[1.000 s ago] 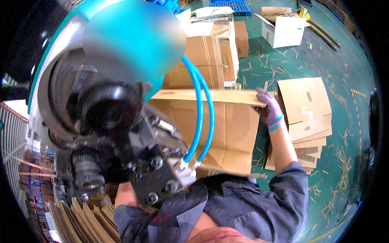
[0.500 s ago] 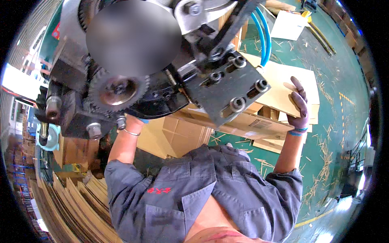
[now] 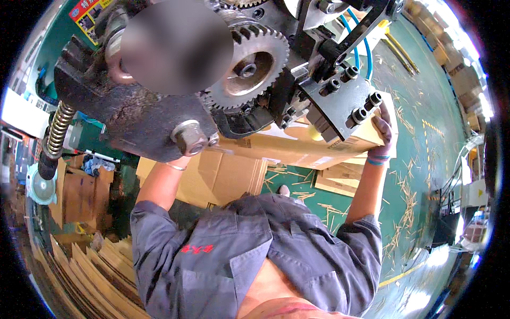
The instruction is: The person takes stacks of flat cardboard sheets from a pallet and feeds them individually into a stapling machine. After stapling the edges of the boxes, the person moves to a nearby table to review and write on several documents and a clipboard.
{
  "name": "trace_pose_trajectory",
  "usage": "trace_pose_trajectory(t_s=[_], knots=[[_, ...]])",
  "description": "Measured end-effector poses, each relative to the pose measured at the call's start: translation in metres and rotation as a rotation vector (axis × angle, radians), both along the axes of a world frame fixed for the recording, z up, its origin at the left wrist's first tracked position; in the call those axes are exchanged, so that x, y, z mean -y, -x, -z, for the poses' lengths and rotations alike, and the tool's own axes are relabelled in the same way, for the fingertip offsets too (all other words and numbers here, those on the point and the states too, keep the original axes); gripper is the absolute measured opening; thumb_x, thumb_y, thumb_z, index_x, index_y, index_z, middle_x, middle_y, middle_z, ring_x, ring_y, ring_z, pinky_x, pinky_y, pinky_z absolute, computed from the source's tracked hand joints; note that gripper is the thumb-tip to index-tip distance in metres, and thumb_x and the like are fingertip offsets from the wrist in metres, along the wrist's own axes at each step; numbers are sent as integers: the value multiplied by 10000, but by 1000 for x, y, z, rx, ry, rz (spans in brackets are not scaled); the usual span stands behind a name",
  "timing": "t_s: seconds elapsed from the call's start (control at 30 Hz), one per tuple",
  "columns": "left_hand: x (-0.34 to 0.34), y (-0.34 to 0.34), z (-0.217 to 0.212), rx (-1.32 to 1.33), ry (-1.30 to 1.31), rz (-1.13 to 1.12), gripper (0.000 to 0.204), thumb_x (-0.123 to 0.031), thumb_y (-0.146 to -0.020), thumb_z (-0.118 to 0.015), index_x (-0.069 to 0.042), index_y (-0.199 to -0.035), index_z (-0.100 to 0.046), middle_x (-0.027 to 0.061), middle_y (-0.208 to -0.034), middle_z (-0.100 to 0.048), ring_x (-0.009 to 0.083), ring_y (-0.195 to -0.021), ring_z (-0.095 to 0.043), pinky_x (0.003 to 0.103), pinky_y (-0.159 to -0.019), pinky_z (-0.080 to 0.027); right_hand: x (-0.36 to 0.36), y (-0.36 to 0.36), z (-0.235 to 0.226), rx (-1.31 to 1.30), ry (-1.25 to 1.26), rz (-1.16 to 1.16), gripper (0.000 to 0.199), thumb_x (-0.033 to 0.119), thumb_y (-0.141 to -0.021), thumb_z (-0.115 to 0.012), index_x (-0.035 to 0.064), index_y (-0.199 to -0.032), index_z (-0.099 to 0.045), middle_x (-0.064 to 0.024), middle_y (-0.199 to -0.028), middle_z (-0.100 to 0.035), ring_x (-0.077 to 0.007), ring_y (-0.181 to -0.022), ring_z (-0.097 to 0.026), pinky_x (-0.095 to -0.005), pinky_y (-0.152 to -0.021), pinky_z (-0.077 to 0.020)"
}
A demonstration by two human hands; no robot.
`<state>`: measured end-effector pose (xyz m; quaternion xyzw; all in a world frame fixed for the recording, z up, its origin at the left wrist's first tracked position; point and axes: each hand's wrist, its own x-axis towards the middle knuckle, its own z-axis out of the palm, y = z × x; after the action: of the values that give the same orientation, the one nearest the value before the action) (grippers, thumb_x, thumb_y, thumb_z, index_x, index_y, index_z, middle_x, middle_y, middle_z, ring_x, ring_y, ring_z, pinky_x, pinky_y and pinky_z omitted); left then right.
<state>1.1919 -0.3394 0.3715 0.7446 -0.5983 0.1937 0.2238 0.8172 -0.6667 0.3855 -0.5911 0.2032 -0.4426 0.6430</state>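
Note:
A brown cardboard box (image 3: 287, 149) lies across in front of me, beneath a dark machine head with a steel gear (image 3: 255, 66) and a bolted plate (image 3: 340, 106). My right hand (image 3: 383, 141), in a dark purple glove, grips the box's right end with its fingers bent over the edge. My left hand (image 3: 183, 160) reaches in by the box's left part; only the wrist with a bracelet shows, and the machine's large bolted block (image 3: 154, 119) hides the fingers. The machine also covers much of the box's top, and a blurred patch masks part of the machine.
Flat cardboard sheets (image 3: 212, 178) lie below the box, and more cardboard (image 3: 340, 178) lies at right. Stacked sheets (image 3: 90, 276) stand at lower left. Thin scraps (image 3: 406, 207) litter the green floor. Blue hoses (image 3: 368, 58) hang behind the plate. A coil spring (image 3: 60, 130) is at left.
The view has shifted, so the machine sits further right in it. My right hand has gone from fingers spread on the flap to the box's end. Less of the box's inside shows.

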Motion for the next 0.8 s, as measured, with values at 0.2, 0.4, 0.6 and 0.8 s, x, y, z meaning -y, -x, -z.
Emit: trace_pose_trajectory(t_s=[0.2, 0.4, 0.6, 0.8], knots=[[-23, -32, -5, -73, -38, 36, 403, -261, -829, -579, -80, -1190, -572, 141, -1186, -578, 319, -1111, -532, 474, -1000, -380, -32, -31, -6, 39, 9, 122, 706, 165, -694, -559, -5, -1371, -454, -71, -1084, -589, -109, -857, -538, -174, -729, -417], [-31, -32, -2, -70, -36, 36, 401, -273, -836, -570, -79, -1187, -571, 142, -1186, -576, 319, -1112, -529, 477, -1006, -374, -23, -2, 10, 196, -396, 138, 470, 188, -888, -591, 10, -1314, -500, -182, -1126, -628, -261, -1059, -592, -399, -967, -431], [-32, -33, -6, -68, -46, 43, 400, -284, -843, -560, -77, -1185, -570, 143, -1185, -574, 320, -1113, -527, 480, -1013, -368, -32, -7, 52, -215, 519, 372, 326, -12, -878, -493, -21, -1187, -595, -191, -1187, -606, -282, -1132, -573, -385, -1000, -440], [-34, -41, -3, -114, -59, 62, 400, -296, -849, -551, -76, -1182, -569, 143, -1185, -573, 320, -1115, -525, 483, -1019, -362, -30, -11, 55, -177, 536, 388, 281, 8, -900, -476, -60, -1140, -603, -198, -1175, -606, -280, -1075, -608, -377, -959, -487]])
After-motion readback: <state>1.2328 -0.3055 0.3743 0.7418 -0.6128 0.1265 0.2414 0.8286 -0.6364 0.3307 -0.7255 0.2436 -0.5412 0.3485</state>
